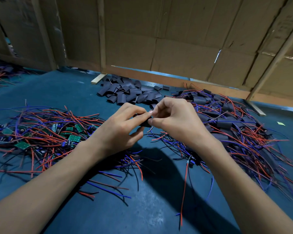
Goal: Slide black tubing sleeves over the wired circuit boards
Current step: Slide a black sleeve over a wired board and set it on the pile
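1. Over the blue table (61,88), both hands are meeting at the middle.
2. Left hand (118,129) and right hand (174,119) are pinching one black sleeve (144,124).
3. Bare boards (41,132) are lying at nine o'clock, spare sleeves (125,93) at twelve.
4. It is looking soft and light; holding its ends seems best.

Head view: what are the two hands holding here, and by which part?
Both hold one short black tubing sleeve. The left hand pinches its left end; the right hand pinches its right end between thumb and forefinger. Whether a board is inside cannot be told.
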{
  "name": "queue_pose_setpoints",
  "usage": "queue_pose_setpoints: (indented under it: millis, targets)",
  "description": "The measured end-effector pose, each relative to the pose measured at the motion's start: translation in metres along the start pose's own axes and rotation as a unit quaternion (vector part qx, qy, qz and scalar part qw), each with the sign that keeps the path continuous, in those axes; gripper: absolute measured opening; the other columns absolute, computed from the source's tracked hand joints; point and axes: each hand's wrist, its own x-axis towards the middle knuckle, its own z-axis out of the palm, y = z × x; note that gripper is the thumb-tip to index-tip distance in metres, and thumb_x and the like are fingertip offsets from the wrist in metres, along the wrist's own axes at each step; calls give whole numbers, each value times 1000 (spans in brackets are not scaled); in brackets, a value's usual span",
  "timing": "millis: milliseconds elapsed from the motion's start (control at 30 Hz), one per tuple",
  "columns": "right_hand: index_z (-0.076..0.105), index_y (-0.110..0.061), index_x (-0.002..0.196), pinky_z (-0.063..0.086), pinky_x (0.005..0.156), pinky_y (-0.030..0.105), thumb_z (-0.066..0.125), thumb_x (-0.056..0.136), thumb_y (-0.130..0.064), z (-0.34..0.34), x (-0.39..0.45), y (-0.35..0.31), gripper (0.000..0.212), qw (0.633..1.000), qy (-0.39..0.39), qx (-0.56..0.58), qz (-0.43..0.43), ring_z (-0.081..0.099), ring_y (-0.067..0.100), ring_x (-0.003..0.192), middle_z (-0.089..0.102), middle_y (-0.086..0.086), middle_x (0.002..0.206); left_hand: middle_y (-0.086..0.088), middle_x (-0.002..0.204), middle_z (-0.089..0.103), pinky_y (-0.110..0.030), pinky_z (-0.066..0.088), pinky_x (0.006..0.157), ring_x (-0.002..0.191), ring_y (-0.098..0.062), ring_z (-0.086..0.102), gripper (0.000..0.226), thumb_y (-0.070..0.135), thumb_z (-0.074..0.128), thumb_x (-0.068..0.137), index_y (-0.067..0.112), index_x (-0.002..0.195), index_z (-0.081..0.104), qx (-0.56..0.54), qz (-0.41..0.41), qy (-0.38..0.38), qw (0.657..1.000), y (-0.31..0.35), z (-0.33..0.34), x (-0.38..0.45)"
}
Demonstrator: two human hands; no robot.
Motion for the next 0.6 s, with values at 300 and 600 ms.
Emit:
queue_pose_setpoints:
  millis: [300,600]
  targets:
    - [68,-16,78,57,70,44,78,79,1,-6,1,-1,20,991,-24,108,69,71,20,68,77,8,75,-17,116,66,-39,50,94,103,-35,61,41,2,70,89,-7,128,62,4,-1,14,1000,4,0,2]
    - [74,-17,76,36,39,18,83,74,-5,-86,6,8,16,982,113,140,56,57,12,48,73,9,67,-8,133,58,-36,37,111,124,-26,51,61,28,62,97,10,151,40,-67,-265,8,962,-8,3,-3]
